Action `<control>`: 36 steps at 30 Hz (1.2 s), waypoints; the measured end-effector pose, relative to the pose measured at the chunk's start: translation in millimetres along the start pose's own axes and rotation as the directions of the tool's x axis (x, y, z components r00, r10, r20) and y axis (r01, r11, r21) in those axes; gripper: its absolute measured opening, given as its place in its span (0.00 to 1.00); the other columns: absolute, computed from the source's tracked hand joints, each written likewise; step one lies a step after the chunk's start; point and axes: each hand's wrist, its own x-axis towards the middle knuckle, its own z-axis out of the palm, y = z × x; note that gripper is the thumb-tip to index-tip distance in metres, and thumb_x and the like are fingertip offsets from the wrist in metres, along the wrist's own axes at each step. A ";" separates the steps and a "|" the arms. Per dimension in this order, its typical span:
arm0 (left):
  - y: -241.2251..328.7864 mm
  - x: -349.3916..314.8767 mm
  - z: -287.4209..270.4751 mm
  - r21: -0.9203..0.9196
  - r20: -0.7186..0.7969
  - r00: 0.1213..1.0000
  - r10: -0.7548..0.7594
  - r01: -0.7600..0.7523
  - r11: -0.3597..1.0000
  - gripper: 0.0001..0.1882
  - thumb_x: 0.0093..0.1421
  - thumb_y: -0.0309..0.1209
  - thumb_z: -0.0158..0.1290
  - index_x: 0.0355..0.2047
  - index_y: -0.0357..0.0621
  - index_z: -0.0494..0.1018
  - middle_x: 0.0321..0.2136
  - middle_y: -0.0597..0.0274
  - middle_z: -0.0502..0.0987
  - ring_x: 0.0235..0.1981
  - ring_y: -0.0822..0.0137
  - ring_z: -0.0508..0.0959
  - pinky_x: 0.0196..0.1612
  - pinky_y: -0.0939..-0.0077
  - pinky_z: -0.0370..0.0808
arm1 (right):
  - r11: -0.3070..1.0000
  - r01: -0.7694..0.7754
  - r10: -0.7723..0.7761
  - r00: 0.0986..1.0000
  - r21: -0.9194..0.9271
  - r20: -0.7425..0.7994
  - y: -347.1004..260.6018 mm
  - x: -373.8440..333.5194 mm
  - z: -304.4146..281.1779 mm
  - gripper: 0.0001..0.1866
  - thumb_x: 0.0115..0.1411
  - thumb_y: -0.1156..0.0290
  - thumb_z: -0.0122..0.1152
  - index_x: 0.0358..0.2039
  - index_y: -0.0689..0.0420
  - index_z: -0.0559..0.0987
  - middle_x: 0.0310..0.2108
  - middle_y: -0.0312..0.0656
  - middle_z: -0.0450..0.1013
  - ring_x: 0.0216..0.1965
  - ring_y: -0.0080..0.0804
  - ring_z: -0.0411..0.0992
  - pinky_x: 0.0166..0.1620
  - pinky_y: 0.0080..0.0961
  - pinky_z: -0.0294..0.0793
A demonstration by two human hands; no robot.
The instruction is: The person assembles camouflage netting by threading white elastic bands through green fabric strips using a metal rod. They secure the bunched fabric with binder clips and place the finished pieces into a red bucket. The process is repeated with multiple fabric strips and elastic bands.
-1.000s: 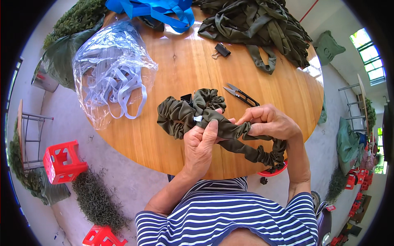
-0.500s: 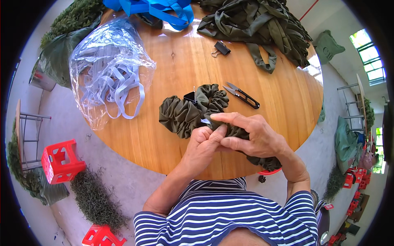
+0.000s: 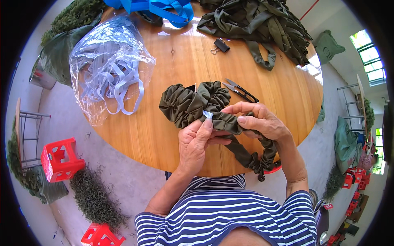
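My left hand (image 3: 196,139) pinches a short white elastic end (image 3: 208,115) between thumb and fingers, where it comes out of a gathered olive-green fabric tube (image 3: 227,123). Fingers of my right hand (image 3: 260,121) are closed on that tube a little farther right. From there the tube loops down past the table's near edge. A thick ruffled bunch of the same fabric (image 3: 180,106) lies beyond my left hand, with a black clip mostly hidden behind it. Just beyond my right hand, a pair of black thread snips (image 3: 242,91) rests on the wood.
A clear plastic bag of white elastic bands (image 3: 111,69) stands at the left of the round wooden table (image 3: 172,61). Olive fabric strips (image 3: 254,24), a black binder clip (image 3: 221,45) and blue straps (image 3: 164,10) lie at the far side. Red stools (image 3: 61,160) stand on the floor.
My hands have moved apart a little, and the white elastic end shows more. More of the fabric tube hangs in a loop below my right hand.
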 end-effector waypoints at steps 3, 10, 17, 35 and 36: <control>7.5 -0.9 -1.7 0.063 0.077 0.996 -0.052 0.047 0.997 0.20 0.63 0.38 0.38 0.40 0.29 0.66 0.34 0.50 0.75 0.34 0.61 0.77 0.33 0.72 0.77 | 0.998 0.057 -0.057 0.998 0.008 0.025 6.8 2.1 0.1 0.18 0.58 0.65 0.48 0.46 0.62 0.69 0.14 0.28 0.63 0.11 0.09 0.52 0.14 0.09 0.48; 11.1 -5.1 -3.2 -0.026 0.158 0.983 -0.092 0.098 0.995 0.19 0.63 0.37 0.37 0.40 0.29 0.65 0.33 0.47 0.75 0.32 0.59 0.78 0.31 0.72 0.77 | 0.920 0.052 -0.105 0.988 0.388 0.117 26.1 0.2 -0.8 0.20 0.57 0.67 0.46 0.46 0.68 0.67 0.15 0.31 0.65 0.10 0.10 0.52 0.13 0.09 0.48; 6.1 -5.0 1.3 0.007 -0.024 0.999 -0.034 0.035 0.999 0.18 0.62 0.36 0.37 0.36 0.30 0.67 0.30 0.49 0.76 0.28 0.63 0.78 0.26 0.76 0.77 | 0.982 0.137 -0.137 0.991 -0.131 0.015 6.6 -3.1 6.3 0.19 0.56 0.69 0.47 0.47 0.63 0.70 0.18 0.29 0.67 0.14 0.10 0.56 0.17 0.09 0.53; -3.3 -11.2 13.2 0.068 -0.030 0.992 -0.121 0.123 0.990 0.16 0.61 0.38 0.41 0.39 0.37 0.68 0.28 0.59 0.75 0.27 0.70 0.77 0.27 0.77 0.77 | 0.716 0.266 -0.494 0.846 -0.645 -0.201 32.9 -9.5 36.7 0.14 0.55 0.67 0.54 0.39 0.59 0.67 0.26 0.42 0.70 0.23 0.29 0.70 0.24 0.24 0.68; -1.5 -9.9 13.5 0.164 -0.084 0.988 -0.130 0.142 0.976 0.15 0.60 0.38 0.44 0.40 0.38 0.68 0.31 0.62 0.75 0.29 0.72 0.76 0.28 0.78 0.77 | 0.475 0.250 -0.600 0.793 -0.844 -0.103 30.7 -8.1 43.7 0.16 0.53 0.64 0.55 0.40 0.58 0.67 0.29 0.48 0.70 0.26 0.41 0.73 0.26 0.31 0.69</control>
